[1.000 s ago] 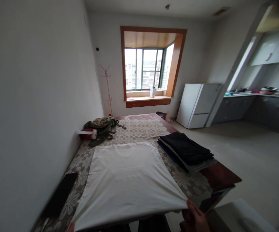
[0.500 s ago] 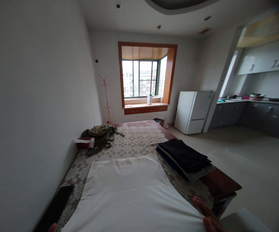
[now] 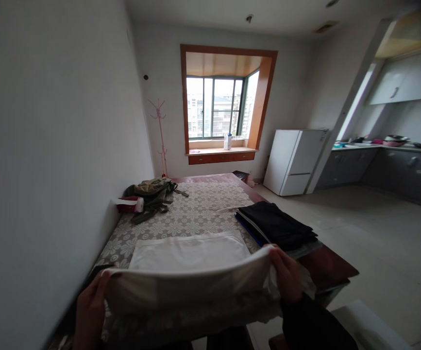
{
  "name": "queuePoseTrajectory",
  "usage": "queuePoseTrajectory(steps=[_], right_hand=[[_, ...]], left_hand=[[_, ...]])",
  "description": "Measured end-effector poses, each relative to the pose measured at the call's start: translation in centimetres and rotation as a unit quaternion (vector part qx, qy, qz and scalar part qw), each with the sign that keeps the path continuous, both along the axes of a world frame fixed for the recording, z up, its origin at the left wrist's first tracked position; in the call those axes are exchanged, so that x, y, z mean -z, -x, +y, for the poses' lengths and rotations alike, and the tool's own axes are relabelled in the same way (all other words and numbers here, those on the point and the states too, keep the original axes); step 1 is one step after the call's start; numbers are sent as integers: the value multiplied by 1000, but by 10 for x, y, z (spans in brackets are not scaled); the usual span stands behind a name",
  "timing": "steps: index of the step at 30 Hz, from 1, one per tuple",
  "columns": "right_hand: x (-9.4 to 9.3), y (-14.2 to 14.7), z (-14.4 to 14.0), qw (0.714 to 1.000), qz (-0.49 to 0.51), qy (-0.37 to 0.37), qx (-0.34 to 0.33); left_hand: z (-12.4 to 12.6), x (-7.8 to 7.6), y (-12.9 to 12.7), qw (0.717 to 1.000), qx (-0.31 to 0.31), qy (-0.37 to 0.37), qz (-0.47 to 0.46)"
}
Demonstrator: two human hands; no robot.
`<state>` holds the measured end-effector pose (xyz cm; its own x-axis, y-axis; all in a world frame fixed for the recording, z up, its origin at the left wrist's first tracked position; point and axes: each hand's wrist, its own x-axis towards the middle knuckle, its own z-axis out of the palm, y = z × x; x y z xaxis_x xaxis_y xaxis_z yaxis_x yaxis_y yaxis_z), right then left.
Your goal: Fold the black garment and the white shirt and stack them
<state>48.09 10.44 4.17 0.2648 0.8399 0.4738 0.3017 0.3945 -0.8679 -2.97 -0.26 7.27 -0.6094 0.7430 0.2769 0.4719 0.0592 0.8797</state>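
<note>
Both hands were clamped on the white cloth's near edge, left hand and right hand lifting it off the surface. The far half lay flat. First fold only started; the folded dark clothes waited at right.

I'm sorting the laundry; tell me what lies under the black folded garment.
Under the black garment show the edges of a grey piece and a blue one, stacked on the table. Anything else beneath is covered.
</note>
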Motion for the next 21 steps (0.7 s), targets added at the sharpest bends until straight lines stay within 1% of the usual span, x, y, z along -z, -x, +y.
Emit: queuePoseTrajectory(steps=[1, 2, 4, 5, 7, 10, 13, 18, 21], right_hand=[[-2, 7, 21, 999, -3, 41, -19], [-2, 13, 41, 996, -5, 79, -37], [4, 26, 75, 990, -45, 120, -59], [10, 31, 87, 986, -79, 130, -61], [27, 38, 104, 977, -153, 135, -59], [52, 41, 112, 966, -226, 120, -46], [65, 39, 111, 962, -254, 96, -33], [67, 37, 114, 954, -278, 103, -37], [65, 38, 115, 950, -290, 108, -41]], left_hand=[[24, -2, 0, 999, 32, 22, 11], [47, -1, 0, 997, 49, 43, 29], [89, 7, -1, 990, 63, 86, 88], [105, 13, -1, 985, 66, 101, 123], [125, 26, -3, 977, 72, 115, 165], [132, 39, -4, 968, 90, 109, 207], [131, 43, -1, 954, 96, 110, 263], [134, 47, 0, 943, 88, 131, 293], [135, 45, -2, 940, 88, 141, 297]])
